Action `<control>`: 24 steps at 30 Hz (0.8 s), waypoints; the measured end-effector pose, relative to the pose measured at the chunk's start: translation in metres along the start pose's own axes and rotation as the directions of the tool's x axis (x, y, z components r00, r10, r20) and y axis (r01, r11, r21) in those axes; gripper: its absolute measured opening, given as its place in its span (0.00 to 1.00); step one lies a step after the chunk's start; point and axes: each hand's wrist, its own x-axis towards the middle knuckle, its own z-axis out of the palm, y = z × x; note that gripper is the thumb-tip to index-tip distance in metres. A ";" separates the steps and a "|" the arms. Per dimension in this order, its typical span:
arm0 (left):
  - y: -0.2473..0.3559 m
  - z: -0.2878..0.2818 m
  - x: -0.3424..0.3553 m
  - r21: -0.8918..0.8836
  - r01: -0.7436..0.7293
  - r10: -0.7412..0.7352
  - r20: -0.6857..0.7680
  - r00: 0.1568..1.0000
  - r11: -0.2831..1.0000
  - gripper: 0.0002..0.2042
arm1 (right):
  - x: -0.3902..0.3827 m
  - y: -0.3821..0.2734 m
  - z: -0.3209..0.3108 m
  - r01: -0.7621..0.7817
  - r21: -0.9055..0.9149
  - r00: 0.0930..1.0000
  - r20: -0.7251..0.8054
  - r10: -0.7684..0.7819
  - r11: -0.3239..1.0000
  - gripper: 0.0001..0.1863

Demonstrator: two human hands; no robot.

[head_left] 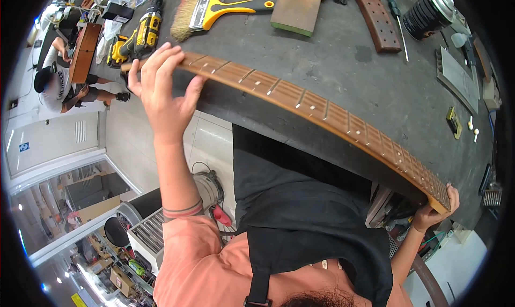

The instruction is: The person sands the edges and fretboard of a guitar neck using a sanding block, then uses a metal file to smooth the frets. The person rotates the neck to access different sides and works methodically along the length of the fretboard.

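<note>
A wooden guitar neck (301, 102) with metal frets and small pale inlay dots spans the view, slanting from upper left to lower right. Its fretted face is turned up, along the near edge of the dark workbench (343, 60). My left hand (170, 92) grips the narrower far-left end, with fingers over the neck and the thumb on the near side. At the other end, my right hand (424, 218) is closed around the wider heel, partly hidden by the wood. Whether the neck touches the bench, I cannot tell.
On the bench lie a yellow cordless drill (147, 34), a wide brush (206, 12), a green-edged block (296, 9), a brown wooden bar with holes (377, 20), a screwdriver (396, 15) and a black can (428, 15). Another person (59, 90) works at far left.
</note>
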 end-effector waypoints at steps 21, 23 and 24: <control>0.047 0.012 0.035 -0.285 0.078 -0.055 0.089 0.995 0.955 0.15 | 0.168 -0.159 0.025 0.042 0.105 0.692 0.714 -0.104 0.994 0.40; 0.043 0.014 0.034 -0.300 0.092 -0.067 0.092 0.994 0.950 0.17 | 0.175 -0.159 0.033 0.089 0.126 0.691 0.707 -0.153 0.988 0.38; 0.040 0.014 0.034 -0.306 0.085 -0.062 0.086 0.994 0.948 0.18 | 0.179 -0.157 0.033 0.111 0.125 0.703 0.692 -0.167 0.986 0.37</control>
